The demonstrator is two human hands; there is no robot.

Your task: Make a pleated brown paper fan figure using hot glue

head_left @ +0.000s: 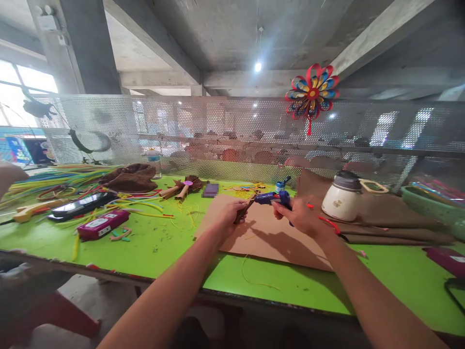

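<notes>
Both hands are occupied near the centre of the frame, as I see it from my end: the left hand (232, 213) is closed in a pinch on a narrow brown piece (241, 215), and the right hand (296, 214) is wrapped around what looks like a blue glue gun (269, 198). I cannot tell whether its trigger is pressed. Nozzle and brown piece meet or nearly meet above a brown sheet (269, 249) lying on the green surface (163, 252). What worries me is how close that tip is to the left fingers: if it is hot, a small slip of either wrist could put glue or the nozzle on skin. Too much squeeze could also send a blob onto the sheet, and a loose pinch could let the piece twist out of line. Counting up, I get one brown piece, one blue gun, one brown sheet, one white jug (339, 203) at right, one black device (83, 206) at left, two maroon boxes (103, 224), the second at the right edge, and one hanging flower (313, 93) at upper right. Loose yellow strands are too tangled for me to count.
</notes>
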